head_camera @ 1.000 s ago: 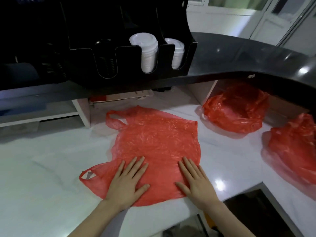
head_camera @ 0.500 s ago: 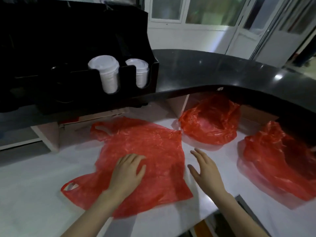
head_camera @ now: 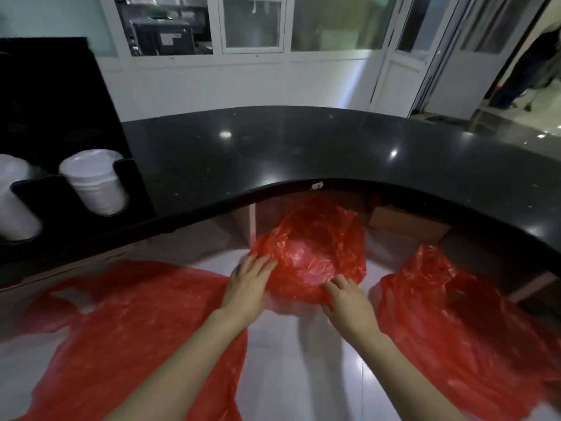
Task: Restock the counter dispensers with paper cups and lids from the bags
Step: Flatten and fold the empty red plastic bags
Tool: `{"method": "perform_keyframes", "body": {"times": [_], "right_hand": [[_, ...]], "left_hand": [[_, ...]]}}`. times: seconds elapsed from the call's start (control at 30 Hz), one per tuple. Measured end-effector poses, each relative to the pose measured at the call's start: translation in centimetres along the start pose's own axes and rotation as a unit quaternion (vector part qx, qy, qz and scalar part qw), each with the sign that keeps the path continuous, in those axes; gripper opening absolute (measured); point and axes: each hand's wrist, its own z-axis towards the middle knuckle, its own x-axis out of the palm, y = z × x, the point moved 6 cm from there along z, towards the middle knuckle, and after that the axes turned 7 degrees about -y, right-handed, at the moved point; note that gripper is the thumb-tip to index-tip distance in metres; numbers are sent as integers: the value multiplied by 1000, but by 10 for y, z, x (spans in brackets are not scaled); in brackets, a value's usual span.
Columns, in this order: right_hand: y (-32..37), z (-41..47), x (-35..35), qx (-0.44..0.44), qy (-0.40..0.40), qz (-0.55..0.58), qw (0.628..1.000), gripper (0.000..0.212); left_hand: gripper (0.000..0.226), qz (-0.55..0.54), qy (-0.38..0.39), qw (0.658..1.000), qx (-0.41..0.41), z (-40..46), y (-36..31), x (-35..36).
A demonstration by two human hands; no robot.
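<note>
Both hands reach the middle red bag (head_camera: 315, 253) (crumpled). The left hand (head_camera: 247, 287) lies flat, fingers straight, on its edge. The right hand (head_camera: 349, 302) touches its near edge; grip unclear.

Red bags (head_camera: 315, 250), black counter (head_camera: 303, 153)

The room is dim, and most of the light comes through the windows (head_camera: 252, 25) and glass doors (head_camera: 403, 56) at the back, leaving a pale streak on the white wall. Small bright glints sit on the glossy black countertop (head_camera: 303, 150), and the white table (head_camera: 303, 360) below throws back a soft sheen. Under the black ledge everything falls into shadow. Both hands look smeared with motion blur, straight lines bow toward the edges, and the lid stacks (head_camera: 94, 180) at left are soft.
</note>
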Motion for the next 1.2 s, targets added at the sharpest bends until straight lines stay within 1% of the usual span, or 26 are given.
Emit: {"method": "perform_keyframes", "body": {"times": [0.03, 0.07, 0.1, 0.17, 0.2, 0.27, 0.3, 0.37, 0.4, 0.43, 0.47, 0.5, 0.53, 0.57, 0.6, 0.63, 0.67, 0.7, 0.73, 0.77, 0.8, 0.87, 0.93, 1.0, 1.07, 1.2], "right_hand": [[-8, 0, -5, -10, -35, 11, 999, 26], [-17, 1, -10, -14, -63, 29, 997, 21], [-25, 0, -18, -15, -88, 54, 995, 21], [-38, -1, -37, 8, -131, 109, 985, 35], [-44, -4, -47, 30, -153, 132, 979, 45], [-52, -14, -65, 92, -197, 172, 961, 57], [-54, -22, -72, 120, -219, 185, 950, 58], [-48, -41, -78, 151, -239, 192, 940, 52], [-40, -49, -75, 154, -216, 203, 942, 49], [-28, -55, -70, 151, -169, 218, 949, 51], [-13, -61, -61, 142, -108, 237, 955, 58], [5, -66, -53, 131, -50, 260, 955, 71], [23, -70, -49, 121, -12, 294, 948, 83], [40, -72, -47, 116, 4, 332, 936, 90], [57, -74, -47, 114, 0, 365, 924, 87], [71, -74, -49, 118, -14, 385, 915, 75], [84, -75, -51, 125, -34, 394, 910, 57], [98, -77, -56, 133, -50, 396, 907, 44], [112, -78, -62, 135, -60, 397, 906, 40], [125, -78, -69, 132, -71, 393, 907, 42], [138, -78, -74, 123, -84, 387, 910, 44], [161, -79, -87, 109, -103, 363, 920, 46], [180, -80, -95, 101, -112, 347, 926, 49], [192, -81, -98, 101, -103, 339, 930, 52], [203, -81, -99, 97, -98, 324, 936, 51], [219, -77, -108, 77, -146, 340, 926, 47]], "left_hand": [[76, 29, 21, 999, 14, 5, -3, 6], [69, 42, 28, 998, 28, 8, -6, 11], [59, 41, 20, 998, 40, 10, -12, 11], [39, 10, -8, 999, 34, 12, -24, 7], [32, -21, -15, 1000, 9, 12, -29, 4], [24, -130, -21, 988, -81, 9, -33, -2], [20, -188, -27, 974, -124, 6, -34, -6], [15, -270, -66, 944, -176, -1, -37, -18], [13, -298, -89, 931, -192, -6, -37, -25], [11, -321, -104, 919, -204, -12, -38, -32], [11, -349, -117, 906, -210, -18, -41, -41], [12, -385, -123, 891, -209, -24, -42, -48], [13, -422, -120, 875, -203, -33, -43, -55], [11, -452, -112, 864, -194, -44, -45, -64], [9, -472, -101, 857, -183, -55, -45, -72], [7, -485, -91, 853, -167, -68, -44, -82], [11, -495, -79, 851, -153, -83, -41, -92], [20, -495, -70, 854, -142, -98, -36, -102], [31, -485, -67, 862, -131, -113, -29, -113], [40, -466, -69, 873, -126, -126, -18, -123], [44, -447, -78, 882, -126, -139, -6, -135], [38, -414, -119, 891, -145, -162, 25, -160], [30, -400, -159, 886, -169, -184, 58, -186], [31, -382, -192, 884, -188, -205, 90, -212], [33, -340, -209, 894, -201, -229, 119, -233], [42, -230, -213, 925, -215, -279, 171, -266]]}}
